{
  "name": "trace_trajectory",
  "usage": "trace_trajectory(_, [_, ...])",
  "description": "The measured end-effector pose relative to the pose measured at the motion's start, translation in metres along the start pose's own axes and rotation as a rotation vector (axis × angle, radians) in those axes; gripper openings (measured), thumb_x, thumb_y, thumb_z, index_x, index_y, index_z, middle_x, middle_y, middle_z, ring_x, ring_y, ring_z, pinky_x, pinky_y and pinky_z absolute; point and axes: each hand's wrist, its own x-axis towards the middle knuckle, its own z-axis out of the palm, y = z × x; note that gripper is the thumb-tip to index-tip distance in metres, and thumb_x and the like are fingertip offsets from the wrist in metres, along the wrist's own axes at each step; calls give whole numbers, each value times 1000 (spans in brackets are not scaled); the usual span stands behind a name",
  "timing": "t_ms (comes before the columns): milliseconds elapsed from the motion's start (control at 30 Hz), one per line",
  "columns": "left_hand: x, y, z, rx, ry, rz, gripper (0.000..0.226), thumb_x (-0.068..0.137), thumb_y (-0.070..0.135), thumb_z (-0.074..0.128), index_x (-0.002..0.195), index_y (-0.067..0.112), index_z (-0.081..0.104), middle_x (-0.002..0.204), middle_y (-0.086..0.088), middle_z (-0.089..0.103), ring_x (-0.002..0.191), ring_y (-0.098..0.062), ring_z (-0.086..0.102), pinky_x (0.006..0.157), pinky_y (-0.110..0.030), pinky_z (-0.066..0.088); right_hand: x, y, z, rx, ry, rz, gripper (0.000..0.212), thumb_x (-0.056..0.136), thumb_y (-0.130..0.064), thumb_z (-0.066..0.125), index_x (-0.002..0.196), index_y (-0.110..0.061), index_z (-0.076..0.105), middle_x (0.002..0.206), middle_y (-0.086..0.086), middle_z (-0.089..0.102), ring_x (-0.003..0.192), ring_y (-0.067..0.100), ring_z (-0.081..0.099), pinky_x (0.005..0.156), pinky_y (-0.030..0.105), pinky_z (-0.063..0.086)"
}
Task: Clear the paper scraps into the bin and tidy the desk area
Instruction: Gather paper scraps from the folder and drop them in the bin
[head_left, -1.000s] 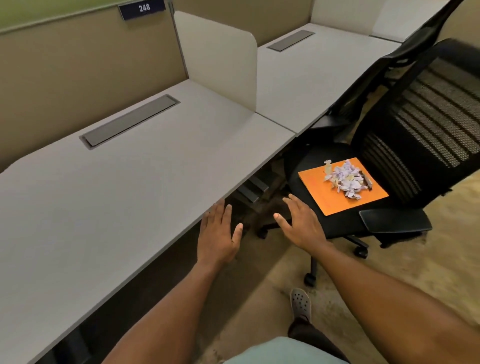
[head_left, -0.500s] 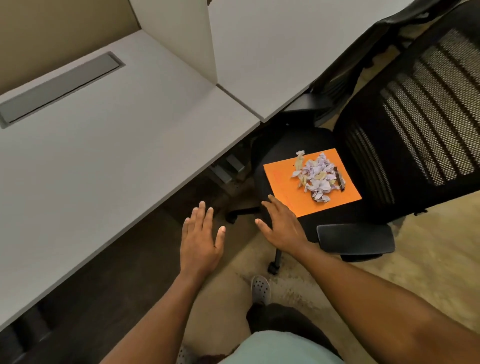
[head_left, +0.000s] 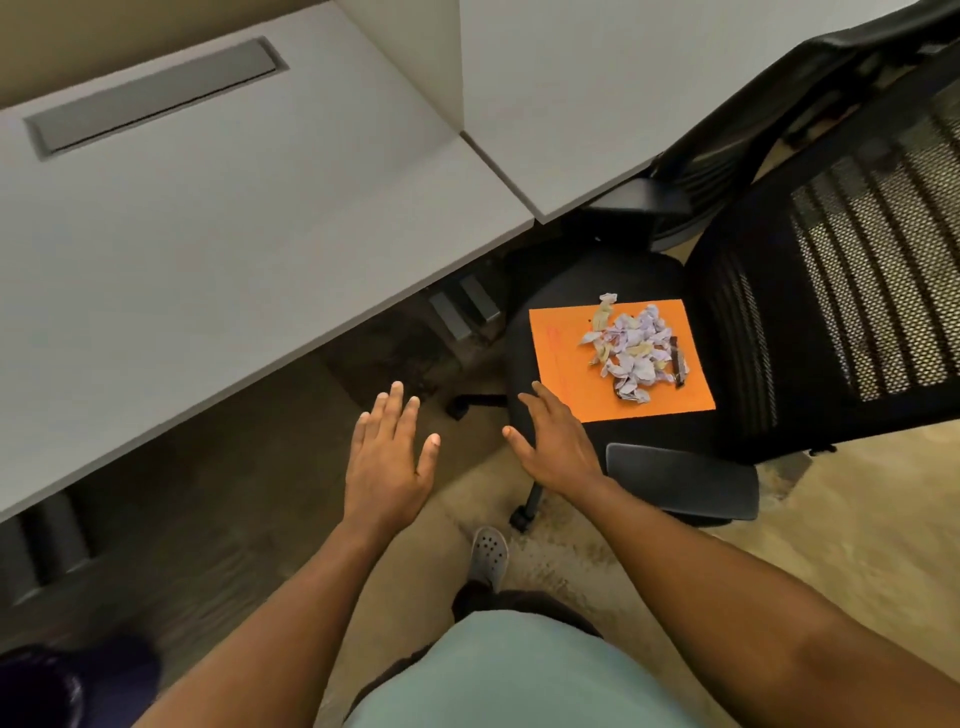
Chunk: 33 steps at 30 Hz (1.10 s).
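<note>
A heap of crumpled pale purple and white paper scraps lies on an orange sheet, which rests flat on the seat of a black office chair. My right hand hovers open at the seat's front edge, fingertips just short of the sheet's near corner. To its left my left hand is spread open in the air over the floor, below the desk edge, holding nothing. No bin is in view.
The grey desk fills the upper left, with a cable hatch and a white divider. The chair's mesh back and near armrest stand right. A grey shoe is on the beige floor.
The view has tilted down and closer to the chair. Both hands have dropped from the desk edge toward the chair seat, the right one nearing the orange sheet.
</note>
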Motion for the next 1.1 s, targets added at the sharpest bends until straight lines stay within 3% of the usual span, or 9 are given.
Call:
trace_trajectory(267, [-35, 19, 3, -6, 46, 23, 61, 100, 48, 34, 151, 15, 28, 163, -4, 11, 149, -18, 5, 121, -38, 4, -35, 3, -4, -3, 43, -22, 61, 91, -54, 47, 142, -24, 36, 157, 2, 24, 142, 20, 24, 111, 43, 30])
trace_trajectory(667, [-65, 80, 27, -23, 57, 118, 61, 100, 50, 33, 150, 14, 32, 163, -5, 11, 149, -19, 5, 121, -41, 8, -91, 45, -40, -56, 177, 12, 59, 92, -51, 50, 141, -22, 37, 155, 4, 27, 140, 23, 28, 108, 45, 33])
trace_trajectory(867, [-23, 121, 46, -72, 12, 181, 62, 100, 49, 31, 151, 14, 30, 163, -3, 10, 149, -17, 4, 121, -42, 12, -67, 91, -68, -29, 200, 92, 60, 91, -49, 53, 143, -23, 34, 155, 3, 28, 140, 22, 27, 109, 44, 30])
trace_trajectory(1100, [65, 166, 107, -45, -97, 206, 59, 99, 43, 41, 147, 11, 35, 160, -10, 21, 147, -26, 17, 119, -44, 18, 4, 176, -91, 20, 174, 160, 61, 92, -48, 51, 143, -18, 35, 155, 6, 29, 140, 24, 27, 109, 43, 31])
